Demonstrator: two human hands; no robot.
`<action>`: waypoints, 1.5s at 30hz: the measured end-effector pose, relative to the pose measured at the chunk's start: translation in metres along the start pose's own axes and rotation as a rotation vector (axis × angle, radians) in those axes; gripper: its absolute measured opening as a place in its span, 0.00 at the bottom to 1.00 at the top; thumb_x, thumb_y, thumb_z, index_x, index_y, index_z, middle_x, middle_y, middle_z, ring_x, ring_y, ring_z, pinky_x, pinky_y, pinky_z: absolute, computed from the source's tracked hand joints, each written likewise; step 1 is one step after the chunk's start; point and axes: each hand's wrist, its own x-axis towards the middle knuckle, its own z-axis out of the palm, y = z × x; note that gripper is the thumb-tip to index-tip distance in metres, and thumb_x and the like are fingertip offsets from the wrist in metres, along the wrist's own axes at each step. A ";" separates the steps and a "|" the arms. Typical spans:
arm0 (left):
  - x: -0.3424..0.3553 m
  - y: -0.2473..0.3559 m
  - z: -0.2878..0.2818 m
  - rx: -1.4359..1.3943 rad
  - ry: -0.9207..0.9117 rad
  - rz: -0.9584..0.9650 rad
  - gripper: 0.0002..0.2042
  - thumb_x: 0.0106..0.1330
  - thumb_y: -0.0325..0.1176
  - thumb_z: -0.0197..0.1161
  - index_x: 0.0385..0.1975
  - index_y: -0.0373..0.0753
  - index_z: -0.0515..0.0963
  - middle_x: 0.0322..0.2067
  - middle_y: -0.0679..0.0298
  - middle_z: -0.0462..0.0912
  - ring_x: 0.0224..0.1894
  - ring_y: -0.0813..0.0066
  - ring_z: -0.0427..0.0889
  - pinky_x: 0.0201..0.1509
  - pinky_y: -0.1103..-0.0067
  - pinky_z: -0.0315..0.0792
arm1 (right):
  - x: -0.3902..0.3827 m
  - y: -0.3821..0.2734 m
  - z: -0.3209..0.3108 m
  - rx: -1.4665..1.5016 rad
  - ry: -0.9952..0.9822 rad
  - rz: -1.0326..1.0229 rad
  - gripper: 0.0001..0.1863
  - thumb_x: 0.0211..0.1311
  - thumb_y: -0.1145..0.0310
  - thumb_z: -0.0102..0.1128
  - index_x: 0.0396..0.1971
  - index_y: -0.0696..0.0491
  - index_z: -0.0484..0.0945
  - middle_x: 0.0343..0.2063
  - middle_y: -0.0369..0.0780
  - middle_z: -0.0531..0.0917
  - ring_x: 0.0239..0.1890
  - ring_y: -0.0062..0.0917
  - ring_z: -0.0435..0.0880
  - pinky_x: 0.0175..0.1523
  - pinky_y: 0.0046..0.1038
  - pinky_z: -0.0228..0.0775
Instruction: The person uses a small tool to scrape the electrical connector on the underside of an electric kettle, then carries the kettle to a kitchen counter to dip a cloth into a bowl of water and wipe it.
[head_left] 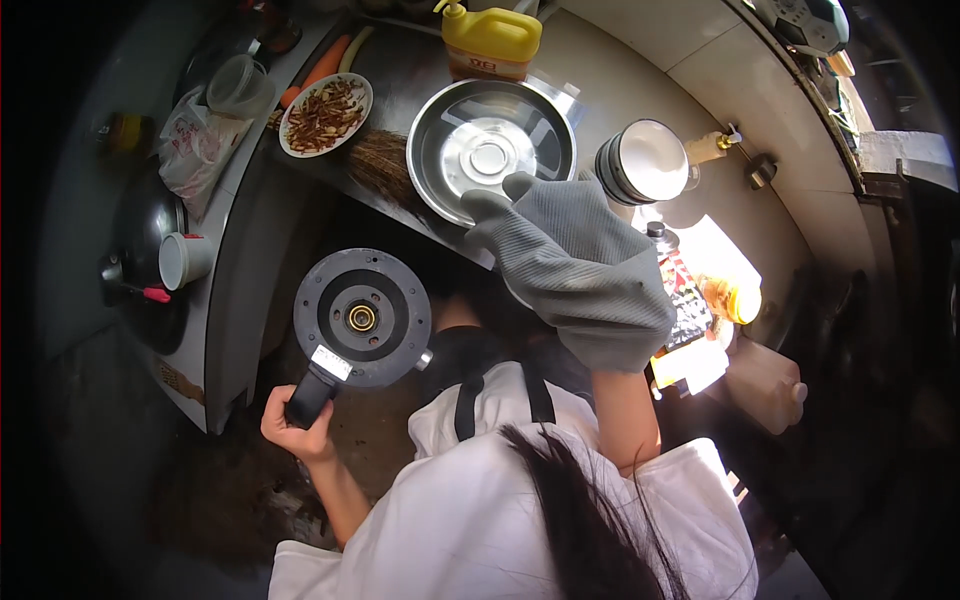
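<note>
My left hand [298, 426] is closed round the black handle of a round grey disc-shaped device [318, 283], held low in front of the counter. The device has a brass-coloured ring at its centre, small holes, a white label by the handle and a metal knob on its edge. Over my right hand [590, 275] is a loose grey ribbed glove or mitt that hides the fingers. It overlaps the near right rim of a shiny metal basin [428, 172] on the counter; whether they touch I cannot tell.
Left of the basin lie a brush of stiff bristles [383, 168] and a plate [290, 147] of brown strips. Behind the basin stands a yellow jug [505, 38]. Stacked bowls [655, 160], bottles and a pale plastic jug [762, 385] stand right; a white tub [185, 262] is left.
</note>
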 end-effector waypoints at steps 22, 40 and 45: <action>0.195 -0.105 -0.050 0.002 -0.190 -0.117 0.09 0.37 0.24 0.61 0.16 0.35 0.66 0.16 0.72 0.65 0.20 0.83 0.60 0.25 0.87 0.54 | 0.019 0.012 0.109 -0.206 0.367 0.000 0.17 0.54 0.64 0.53 0.42 0.57 0.72 0.38 0.43 0.77 0.43 0.34 0.74 0.51 0.28 0.63; 0.212 -0.150 -0.038 -0.001 -0.264 -0.162 0.11 0.38 0.26 0.64 0.16 0.35 0.65 0.16 0.72 0.61 0.21 0.84 0.58 0.25 0.87 0.52 | 0.150 0.105 0.190 -2.035 -0.608 -0.089 0.13 0.49 0.68 0.54 0.35 0.58 0.73 0.31 0.46 0.78 0.35 0.38 0.75 0.45 0.28 0.63; 0.212 -0.157 -0.033 0.001 -0.261 -0.185 0.12 0.38 0.27 0.64 0.17 0.35 0.65 0.16 0.72 0.61 0.21 0.83 0.58 0.25 0.87 0.52 | 0.169 0.133 0.194 -1.876 -0.605 -0.053 0.13 0.49 0.67 0.53 0.33 0.58 0.73 0.31 0.46 0.77 0.34 0.40 0.75 0.44 0.29 0.63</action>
